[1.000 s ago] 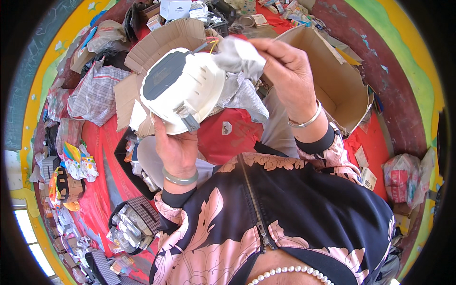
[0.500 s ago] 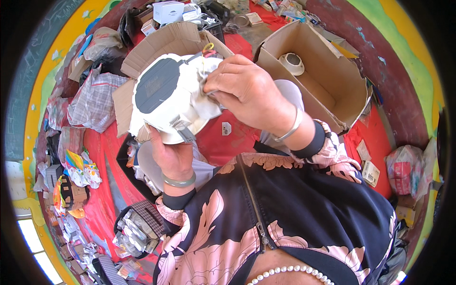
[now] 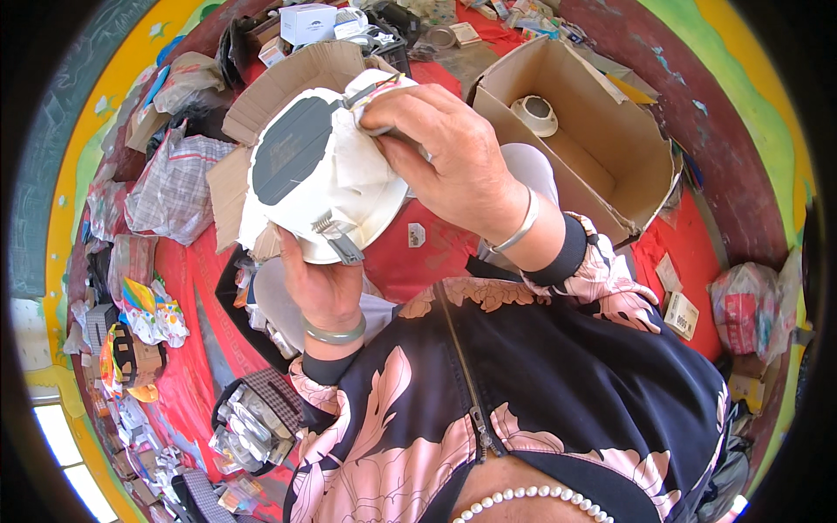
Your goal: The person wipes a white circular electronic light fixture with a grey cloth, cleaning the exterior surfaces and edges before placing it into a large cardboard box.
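A white round recessed downlight with a dark grey back plate is tilted up in front of me. My left hand grips its lower edge, thumb on the outside, beside a spring clip. At the upper right, my right hand has its fingers pinched together against the light's side, next to another clip and some thin coloured wires. Something greyish shows between those fingers, too covered to make out. A similar white downlight lies inside the open cardboard box to the right.
An opened carton stands behind the held light. A dark box sits by my left leg, and a basket of small white parts is lower left. Plaid and plastic bags line the left wall. Red sheeting covers the floor.
My right hand has shifted slightly up and left along the light's side, and the coloured wires are now lower and partly behind its fingers. My left hand keeps its hold.
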`<state>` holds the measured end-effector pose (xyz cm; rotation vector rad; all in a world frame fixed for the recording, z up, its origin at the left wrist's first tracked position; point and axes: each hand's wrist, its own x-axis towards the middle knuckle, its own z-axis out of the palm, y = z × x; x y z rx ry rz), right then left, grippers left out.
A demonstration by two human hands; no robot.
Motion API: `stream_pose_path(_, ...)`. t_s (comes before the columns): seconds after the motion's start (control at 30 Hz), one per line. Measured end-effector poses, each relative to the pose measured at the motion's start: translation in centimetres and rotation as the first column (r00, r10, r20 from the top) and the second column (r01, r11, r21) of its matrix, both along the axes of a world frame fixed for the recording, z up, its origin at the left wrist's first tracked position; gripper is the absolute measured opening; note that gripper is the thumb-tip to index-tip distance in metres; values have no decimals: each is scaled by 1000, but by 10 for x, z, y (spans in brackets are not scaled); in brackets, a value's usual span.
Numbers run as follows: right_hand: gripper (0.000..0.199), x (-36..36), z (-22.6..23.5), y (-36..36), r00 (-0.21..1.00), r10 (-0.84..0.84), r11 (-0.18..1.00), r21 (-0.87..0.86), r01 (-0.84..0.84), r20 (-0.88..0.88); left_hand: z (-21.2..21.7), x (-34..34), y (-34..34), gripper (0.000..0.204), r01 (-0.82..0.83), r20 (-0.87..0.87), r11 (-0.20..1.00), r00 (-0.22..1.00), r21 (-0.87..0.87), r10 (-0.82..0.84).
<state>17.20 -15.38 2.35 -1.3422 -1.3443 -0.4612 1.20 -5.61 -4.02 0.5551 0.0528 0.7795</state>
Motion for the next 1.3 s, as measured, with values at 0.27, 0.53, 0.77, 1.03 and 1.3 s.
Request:
stream_pose_path(0.27,21,-22,-16,-9,986,110,974,-210,-82,127,2,6,-1,49,-97,-167,989,979,114,115)
stream_pose_path(0.53,16,9,22,-14,954,173,984,96,-153,-245,-1,3,-7,54,-155,-245,951,944,266,222)
stream_pose_path(0.77,18,-1,2,8,999,-37,988,-151,37,1,-10,1,-16,52,-5,-385,828,883,561,267)
stream_pose_path(1.03,15,4,9,14,988,-6,994,-108,-11,-155,1,9,-14,60,89,-440,932,895,351,80)
stream_pose_path(1.3,27,-42,-29,12,915,110,956,-292,9,389,-8,17,-9,55,46,-460,797,836,602,299)
